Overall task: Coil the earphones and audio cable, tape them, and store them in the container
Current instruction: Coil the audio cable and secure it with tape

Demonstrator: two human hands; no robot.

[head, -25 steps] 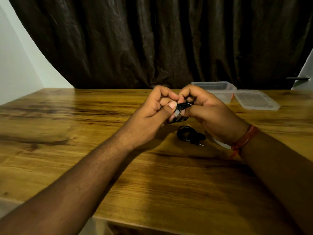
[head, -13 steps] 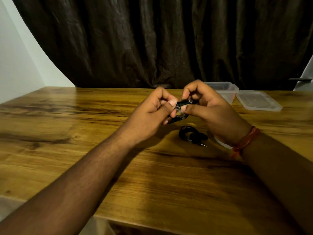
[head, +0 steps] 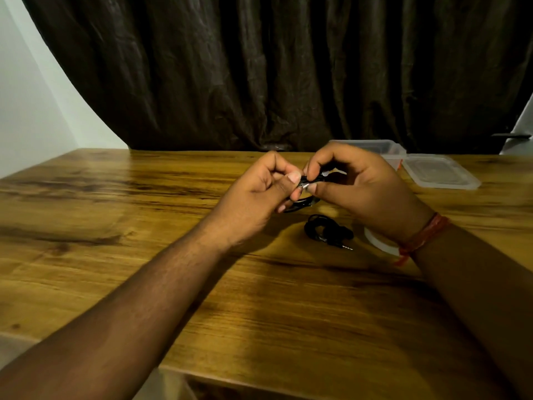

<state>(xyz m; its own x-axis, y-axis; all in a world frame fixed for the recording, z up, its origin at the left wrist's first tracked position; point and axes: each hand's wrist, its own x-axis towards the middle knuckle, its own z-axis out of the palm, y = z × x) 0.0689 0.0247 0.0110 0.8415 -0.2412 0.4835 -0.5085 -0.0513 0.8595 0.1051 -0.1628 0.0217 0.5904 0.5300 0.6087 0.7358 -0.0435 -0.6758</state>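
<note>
Both hands now raised slightly, left hand (head: 259,192) and right hand (head: 354,183) pinching black coiled cable (head: 302,202), taping nearly done, second coil (head: 326,229) waiting below.

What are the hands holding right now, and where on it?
Both hands pinch a coiled black cable at its top; which cable cannot be told.
</note>
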